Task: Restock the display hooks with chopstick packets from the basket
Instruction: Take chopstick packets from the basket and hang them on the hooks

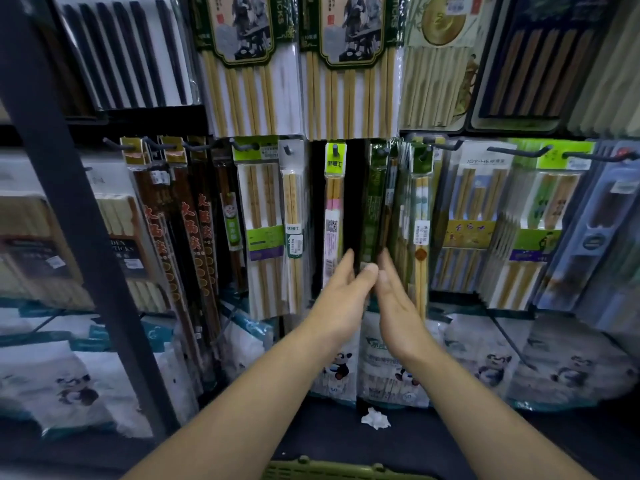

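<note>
Dark-green packets (375, 202): a bunch of narrow chopstick packets hanging in the middle row of the display, between a lime-headed packet (334, 209) and pale bamboo packets (420, 216). The film is glossy and the chopsticks inside are hard to make out.
Their hook: hidden among the packet headers, so I cannot tell how well they are seated.
Left hand (343, 282): fingers straight, laid flat against the left side of the bunch's lower end, thumb in front.
Right hand (394, 299): the mirror of it, fingers straight against the right side; the two hands press the bunch between them.
Step in hand: probably squaring up the hung packets so they sit flush.
Next move: likely letting go and reaching down for another packet, whose header hole must then meet a hook tip.
Basket (332, 470): green plastic, only its rim shows at the bottom edge, contents unseen.
</note>
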`<state>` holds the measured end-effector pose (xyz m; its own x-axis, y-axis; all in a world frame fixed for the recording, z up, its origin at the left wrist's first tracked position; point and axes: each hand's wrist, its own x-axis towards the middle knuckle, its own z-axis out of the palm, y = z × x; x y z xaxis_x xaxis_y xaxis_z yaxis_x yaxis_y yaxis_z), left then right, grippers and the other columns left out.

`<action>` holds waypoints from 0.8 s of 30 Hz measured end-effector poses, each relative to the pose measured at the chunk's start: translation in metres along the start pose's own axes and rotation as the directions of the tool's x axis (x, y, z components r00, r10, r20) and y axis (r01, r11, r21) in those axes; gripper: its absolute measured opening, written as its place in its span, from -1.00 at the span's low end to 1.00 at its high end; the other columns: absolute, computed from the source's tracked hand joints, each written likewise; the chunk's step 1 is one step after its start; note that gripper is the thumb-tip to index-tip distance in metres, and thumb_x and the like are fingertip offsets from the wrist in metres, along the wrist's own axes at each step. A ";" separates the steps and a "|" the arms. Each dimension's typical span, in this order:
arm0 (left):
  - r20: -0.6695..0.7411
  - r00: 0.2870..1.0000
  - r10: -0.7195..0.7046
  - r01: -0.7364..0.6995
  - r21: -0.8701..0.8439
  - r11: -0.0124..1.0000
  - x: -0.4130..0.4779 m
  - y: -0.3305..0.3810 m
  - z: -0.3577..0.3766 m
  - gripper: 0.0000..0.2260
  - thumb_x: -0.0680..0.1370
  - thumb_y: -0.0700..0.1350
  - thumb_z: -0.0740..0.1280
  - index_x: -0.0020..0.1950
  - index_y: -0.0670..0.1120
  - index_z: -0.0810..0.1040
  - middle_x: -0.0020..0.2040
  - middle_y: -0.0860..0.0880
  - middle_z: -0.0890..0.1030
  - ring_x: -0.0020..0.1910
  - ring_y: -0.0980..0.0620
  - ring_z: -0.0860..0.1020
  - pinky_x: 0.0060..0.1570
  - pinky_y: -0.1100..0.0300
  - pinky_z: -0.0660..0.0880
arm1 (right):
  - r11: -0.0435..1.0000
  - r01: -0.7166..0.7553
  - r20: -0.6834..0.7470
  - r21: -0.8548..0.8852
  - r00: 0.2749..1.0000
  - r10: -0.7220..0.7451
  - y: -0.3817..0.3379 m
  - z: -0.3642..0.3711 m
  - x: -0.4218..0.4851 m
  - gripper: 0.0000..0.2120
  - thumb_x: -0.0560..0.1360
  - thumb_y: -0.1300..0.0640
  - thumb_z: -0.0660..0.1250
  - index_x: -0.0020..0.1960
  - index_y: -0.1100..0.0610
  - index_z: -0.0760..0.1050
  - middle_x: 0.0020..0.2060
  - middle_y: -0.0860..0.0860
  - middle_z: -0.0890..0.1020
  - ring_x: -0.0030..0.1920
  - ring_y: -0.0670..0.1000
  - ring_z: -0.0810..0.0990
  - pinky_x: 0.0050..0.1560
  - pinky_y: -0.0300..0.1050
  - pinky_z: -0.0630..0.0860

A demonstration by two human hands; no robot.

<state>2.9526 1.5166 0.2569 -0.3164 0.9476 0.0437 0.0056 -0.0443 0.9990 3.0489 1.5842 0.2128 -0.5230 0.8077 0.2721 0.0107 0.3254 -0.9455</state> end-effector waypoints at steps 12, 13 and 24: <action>-0.282 0.931 -0.231 0.329 0.372 0.868 -0.107 -0.190 -0.097 -0.89 0.67 -0.07 0.30 0.00 0.10 0.57 -0.02 0.00 0.68 0.02 0.00 0.64 0.11 0.04 0.57 | 0.905 -0.352 0.139 -0.239 0.910 0.391 0.145 0.053 -0.130 -0.87 0.62 0.14 0.36 0.16 0.04 0.59 0.03 -0.07 0.67 0.07 -0.08 0.63 0.04 -0.25 0.53; -0.339 0.900 -0.273 0.400 0.393 0.828 -0.117 -0.211 -0.106 -0.93 0.67 -0.10 0.31 0.02 0.04 0.55 0.01 -0.06 0.66 0.02 -0.06 0.63 0.10 0.02 0.56 | 0.876 -0.378 0.157 -0.301 0.886 0.437 0.167 0.059 -0.141 -0.90 0.61 0.19 0.37 0.10 0.10 0.62 -0.02 0.00 0.69 0.01 -0.01 0.64 0.03 -0.19 0.53; -0.562 0.669 -0.486 0.737 0.417 0.532 -0.199 -0.354 -0.153 -0.62 0.59 0.21 0.28 0.21 -0.05 0.41 0.10 -0.13 0.61 0.09 -0.23 0.58 0.12 -0.15 0.54 | 0.586 -0.375 0.300 -0.719 0.593 0.747 0.356 0.121 -0.227 -0.77 0.54 0.31 0.41 0.19 0.28 0.62 0.07 0.20 0.69 0.11 0.17 0.65 0.08 -0.10 0.53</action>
<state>2.8688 1.2957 -0.1068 -0.7472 0.4782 -0.4614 0.1658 0.8065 0.5674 3.0683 1.4574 -0.2076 -0.5578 0.5743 -0.5992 0.8148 0.2415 -0.5271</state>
